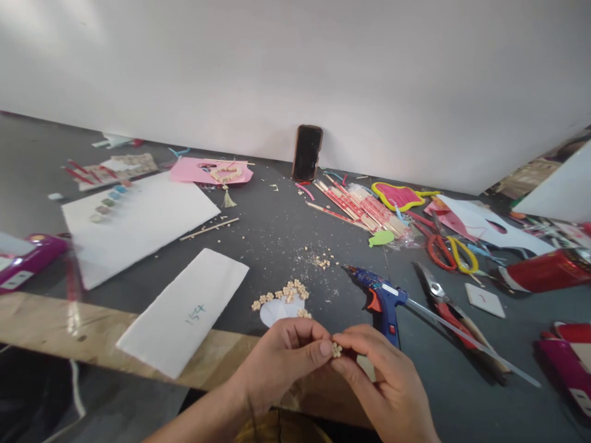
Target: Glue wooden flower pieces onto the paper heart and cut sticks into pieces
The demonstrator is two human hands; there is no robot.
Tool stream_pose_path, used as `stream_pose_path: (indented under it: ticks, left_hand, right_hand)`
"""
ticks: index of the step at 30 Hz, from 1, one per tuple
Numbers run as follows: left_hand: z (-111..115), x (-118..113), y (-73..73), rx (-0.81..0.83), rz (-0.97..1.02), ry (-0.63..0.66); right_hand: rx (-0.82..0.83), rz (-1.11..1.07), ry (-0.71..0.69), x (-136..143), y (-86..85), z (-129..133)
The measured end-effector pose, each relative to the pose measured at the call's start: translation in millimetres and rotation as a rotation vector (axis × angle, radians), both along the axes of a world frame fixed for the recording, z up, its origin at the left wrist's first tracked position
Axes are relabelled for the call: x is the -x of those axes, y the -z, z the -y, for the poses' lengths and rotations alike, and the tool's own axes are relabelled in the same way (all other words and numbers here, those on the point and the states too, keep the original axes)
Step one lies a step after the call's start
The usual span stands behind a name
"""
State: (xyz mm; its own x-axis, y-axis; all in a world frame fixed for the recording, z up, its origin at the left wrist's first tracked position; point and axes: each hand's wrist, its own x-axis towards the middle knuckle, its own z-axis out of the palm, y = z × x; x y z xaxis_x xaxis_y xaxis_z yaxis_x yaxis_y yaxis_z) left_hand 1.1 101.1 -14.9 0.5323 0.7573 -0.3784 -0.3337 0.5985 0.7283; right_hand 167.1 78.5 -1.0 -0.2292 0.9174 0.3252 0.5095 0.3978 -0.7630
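Note:
Thumb and fingers of my left hand (289,363) and my right hand (383,375) meet in a pinch at the front edge of the table. Between the fingertips shows a small pale wooden flower (337,350), gripped from both sides. Just beyond my left hand lies a white paper piece (274,312), partly hidden by my fingers, with several more wooden flowers (289,289) along its far edge. A blue glue gun (388,298) with a long clear glue stick (475,341) rests on the table past my right hand.
Wood crumbs (323,261) lie mid-table. Pliers (446,304), scissors (452,253) and a red can (547,271) stand or lie right, with red-and-white sticks (346,203) behind. A phone (307,152) leans on the wall. Left are white sheets (152,215) and a card (184,311).

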Motion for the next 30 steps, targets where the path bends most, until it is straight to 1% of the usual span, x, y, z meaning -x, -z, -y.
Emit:
stream_pose_path:
  ticks: [4, 6, 14, 20, 30]
  left_hand:
    - [2, 2, 3.8, 0.005, 0.017, -0.003]
    - [2, 2, 4.4, 0.008, 0.026, -0.007]
    - [1, 2, 2.8, 0.043, 0.033, -0.048]
    - [-1, 5, 3.6, 0.104, 0.040, -0.078]
    - [3, 5, 1.0, 0.119, 0.069, -0.114]
  right_hand:
    - [-0.012, 0.017, 0.039, 0, 1.6, 1]
    - [-0.015, 0.018, 0.031, 0, 2.4, 1]
    - [-0.005, -0.015, 0.008, 5, 4.2, 2]
    - [0.002, -0.026, 0.002, 8, 6.1, -1]
    - [0.007, -0.041, -0.009, 12, 2.5, 1]
